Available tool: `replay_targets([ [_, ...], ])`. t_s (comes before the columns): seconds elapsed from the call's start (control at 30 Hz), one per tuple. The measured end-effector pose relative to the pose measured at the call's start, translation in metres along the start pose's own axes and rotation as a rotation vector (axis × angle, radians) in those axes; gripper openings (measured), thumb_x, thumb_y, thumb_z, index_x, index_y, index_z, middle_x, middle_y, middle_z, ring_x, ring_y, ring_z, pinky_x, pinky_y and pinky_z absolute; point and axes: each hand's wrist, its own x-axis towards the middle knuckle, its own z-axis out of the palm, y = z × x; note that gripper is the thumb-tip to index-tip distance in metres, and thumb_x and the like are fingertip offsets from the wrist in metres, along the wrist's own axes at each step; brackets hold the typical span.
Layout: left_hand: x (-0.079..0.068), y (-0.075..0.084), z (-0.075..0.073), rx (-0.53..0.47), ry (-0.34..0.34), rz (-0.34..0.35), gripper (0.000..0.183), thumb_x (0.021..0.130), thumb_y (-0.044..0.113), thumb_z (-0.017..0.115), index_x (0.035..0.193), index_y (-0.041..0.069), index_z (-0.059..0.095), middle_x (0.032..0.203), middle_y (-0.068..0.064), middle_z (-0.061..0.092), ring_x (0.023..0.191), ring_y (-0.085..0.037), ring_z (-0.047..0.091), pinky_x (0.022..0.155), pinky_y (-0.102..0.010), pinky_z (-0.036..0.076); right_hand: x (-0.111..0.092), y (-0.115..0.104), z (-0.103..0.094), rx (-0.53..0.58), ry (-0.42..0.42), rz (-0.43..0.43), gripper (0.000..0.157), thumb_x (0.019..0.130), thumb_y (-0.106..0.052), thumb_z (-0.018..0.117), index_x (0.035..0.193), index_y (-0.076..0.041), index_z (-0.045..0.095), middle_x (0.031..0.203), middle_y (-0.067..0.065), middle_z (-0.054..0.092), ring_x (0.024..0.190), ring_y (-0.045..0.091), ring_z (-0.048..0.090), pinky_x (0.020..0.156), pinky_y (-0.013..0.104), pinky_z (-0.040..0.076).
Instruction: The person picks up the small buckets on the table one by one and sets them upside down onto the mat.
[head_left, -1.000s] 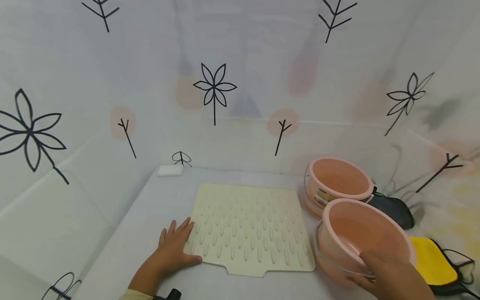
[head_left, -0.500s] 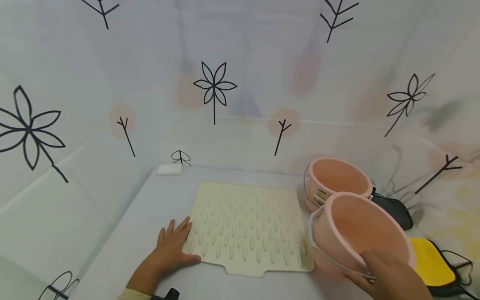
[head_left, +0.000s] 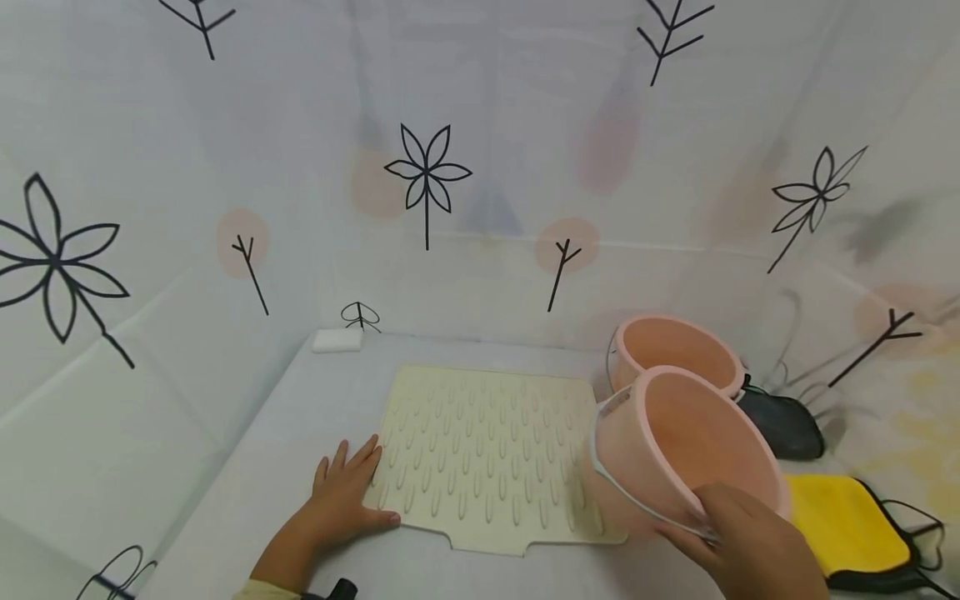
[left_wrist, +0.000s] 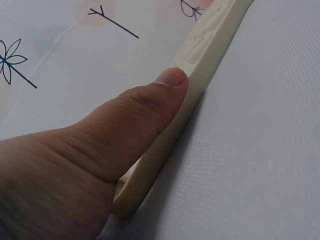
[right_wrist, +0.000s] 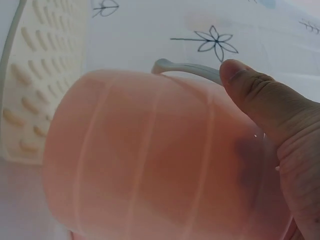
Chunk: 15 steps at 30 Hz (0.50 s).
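A flat cream board (head_left: 480, 467) with rows of raised oval ridges lies on the white table. At its left edge rests my left hand (head_left: 341, 496), fingers spread and straight, the thumb (left_wrist: 150, 107) against the front rim. My right hand (head_left: 757, 537) grips the near rim of a pink bucket (head_left: 626, 454), pinching the grey handle (right_wrist: 185, 68) against it. The bucket is tilted, its mouth turned toward the right, and it overlaps the board's right side in the head view. My right fingers inside the bucket are hidden by its wall in the right wrist view.
A second pink bucket (head_left: 675, 354) stands behind the held one. To the right lie a black item (head_left: 783, 425) and a yellow pad with black edging (head_left: 851, 521). A small white block (head_left: 337, 340) sits at the back left. A printed curtain (head_left: 480, 167) surrounds the table.
The held bucket has risen, tilted further and shifted left over the board's right side, my right hand moving with it. More of the yellow pad shows. The left hand stays put.
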Motion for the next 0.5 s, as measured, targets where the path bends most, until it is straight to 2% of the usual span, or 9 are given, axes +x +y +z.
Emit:
replay_targets([
  [0.2, 0.002, 0.001, 0.000, 0.001, 0.004, -0.005, 0.128, 0.064, 0.073, 0.087, 0.160, 0.003, 0.040, 0.172, -0.015, 0.028, 0.155, -0.060, 0.008, 0.117, -0.079, 0.003, 0.008, -0.015, 0.003, 0.054, 0.002, 0.018, 0.052, 0.067, -0.051, 0.096, 0.085, -0.017, 0.060, 0.069, -0.010, 0.041, 0.066, 0.009, 0.039, 0.055, 0.024, 0.038],
  [0.37, 0.002, 0.001, 0.001, 0.017, -0.008, -0.021, 0.127, 0.064, 0.073, 0.087, 0.160, 0.004, 0.040, 0.172, -0.013, 0.028, 0.156, -0.059, 0.008, 0.117, -0.079, 0.003, 0.009, -0.028, 0.012, 0.121, 0.133, -0.047, 0.054, 0.061, -0.042, 0.099, 0.082, -0.016, 0.058, 0.070, -0.012, 0.041, 0.066, 0.003, 0.037, 0.055, 0.022, 0.043],
  [0.5, 0.002, 0.001, 0.001, 0.027, -0.003, -0.020, 0.126, 0.064, 0.073, 0.087, 0.160, 0.004, 0.041, 0.172, -0.013, 0.029, 0.156, -0.059, 0.009, 0.117, -0.080, 0.004, 0.011, -0.037, 0.018, 0.179, 0.182, -0.073, 0.052, 0.062, -0.040, 0.099, 0.082, -0.017, 0.057, 0.072, -0.014, 0.042, 0.067, -0.001, 0.036, 0.055, 0.021, 0.044],
])
